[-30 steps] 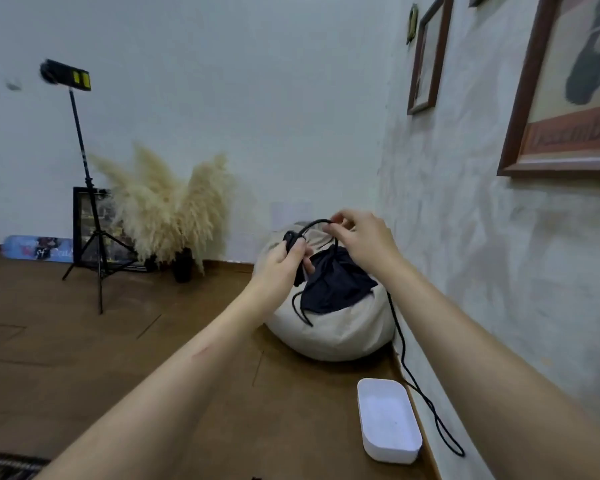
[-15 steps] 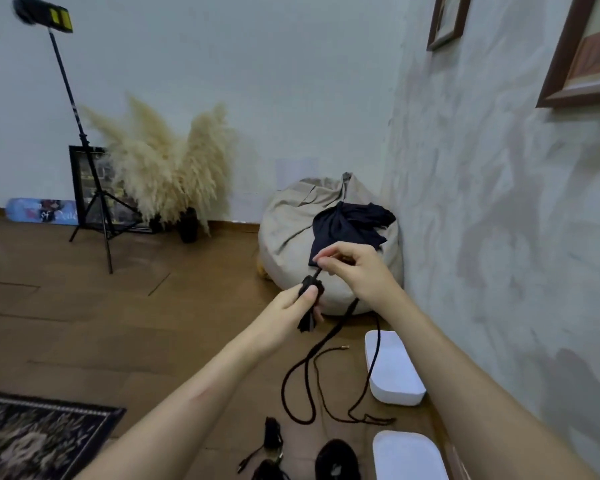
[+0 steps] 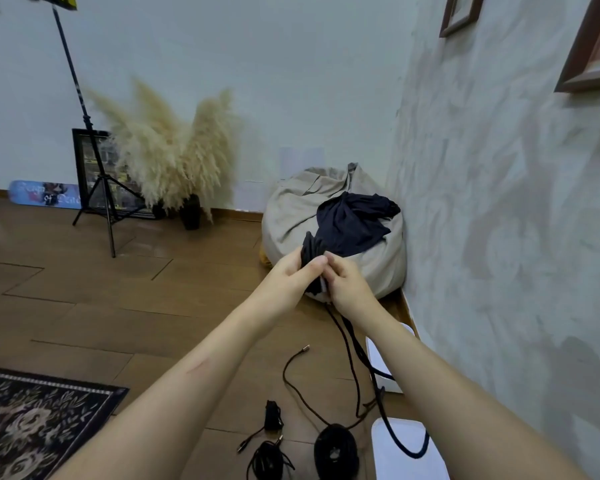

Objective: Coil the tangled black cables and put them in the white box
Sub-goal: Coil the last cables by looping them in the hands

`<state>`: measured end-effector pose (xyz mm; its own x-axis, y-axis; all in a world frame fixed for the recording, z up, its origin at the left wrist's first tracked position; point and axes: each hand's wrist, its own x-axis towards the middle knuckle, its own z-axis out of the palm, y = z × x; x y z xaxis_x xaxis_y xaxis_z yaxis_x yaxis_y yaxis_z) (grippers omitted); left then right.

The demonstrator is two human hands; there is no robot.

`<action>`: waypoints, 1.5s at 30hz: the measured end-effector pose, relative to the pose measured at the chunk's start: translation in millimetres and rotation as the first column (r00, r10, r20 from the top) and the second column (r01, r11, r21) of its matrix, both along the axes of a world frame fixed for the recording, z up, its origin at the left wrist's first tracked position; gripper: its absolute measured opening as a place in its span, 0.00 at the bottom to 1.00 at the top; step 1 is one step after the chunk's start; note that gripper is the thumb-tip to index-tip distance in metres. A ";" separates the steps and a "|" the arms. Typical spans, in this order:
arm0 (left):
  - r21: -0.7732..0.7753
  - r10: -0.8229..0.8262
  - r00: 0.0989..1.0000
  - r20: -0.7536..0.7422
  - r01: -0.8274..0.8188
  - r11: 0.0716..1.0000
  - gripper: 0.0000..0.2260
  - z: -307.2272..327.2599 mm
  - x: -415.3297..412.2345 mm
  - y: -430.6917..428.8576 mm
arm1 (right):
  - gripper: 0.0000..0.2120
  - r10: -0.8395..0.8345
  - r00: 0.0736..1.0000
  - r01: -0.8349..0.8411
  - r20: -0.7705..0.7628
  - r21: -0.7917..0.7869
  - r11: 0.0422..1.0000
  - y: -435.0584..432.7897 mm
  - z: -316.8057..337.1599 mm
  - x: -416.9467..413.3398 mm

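My left hand [image 3: 293, 277] grips a small bundle of black cable loops [image 3: 309, 251] held up in front of me. My right hand [image 3: 345, 289] pinches the same cable just beside it. The cable's loose length [image 3: 352, 362] hangs down from my hands to the wooden floor and curls over a white box [image 3: 400, 448] at the bottom right. A second white box [image 3: 381, 362] lies by the wall, partly hidden by my right forearm. Two coiled black cables [image 3: 335, 450] [image 3: 267, 460] and a small black adapter [image 3: 272, 414] lie on the floor.
A beige beanbag [image 3: 329, 216] with a dark cloth [image 3: 355, 223] on it sits in the corner against the right wall. A patterned rug [image 3: 32, 417] lies at lower left. A black tripod stand [image 3: 97, 188] and dried pampas grass [image 3: 174, 157] stand by the back wall.
My hands have come close together and more loops have gathered in my left hand. The hanging cable has shortened. The view has tilted further down, showing more floor cables.
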<state>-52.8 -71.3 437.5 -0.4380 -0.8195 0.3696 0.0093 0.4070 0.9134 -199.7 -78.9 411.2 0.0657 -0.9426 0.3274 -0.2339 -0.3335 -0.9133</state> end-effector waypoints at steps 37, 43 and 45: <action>0.198 -0.177 0.888 0.424 0.099 0.975 0.05 -48.1 21.4 -19.1 | 0.17 -0.142 0.652 -0.042 -0.745 -0.222 0.974 3.2 -2.1 -32.7; 0.123 -0.041 0.901 0.431 -0.014 0.992 0.04 -51.3 19.1 -18.2 | 0.13 -0.178 0.609 -0.044 -0.773 -0.257 0.965 -0.7 1.0 -34.8; 0.107 0.011 0.902 0.431 -0.063 0.992 0.04 -52.4 19.2 -19.8 | 0.10 -0.157 0.623 -0.046 -0.766 -0.236 0.971 -2.2 2.9 -38.3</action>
<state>-33.7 -91.1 385.1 -0.5013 -0.8635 0.0551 -0.4068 0.2914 0.8658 -238.0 -81.2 414.0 0.3397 -0.8657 0.3677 -0.8436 -0.4533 -0.2878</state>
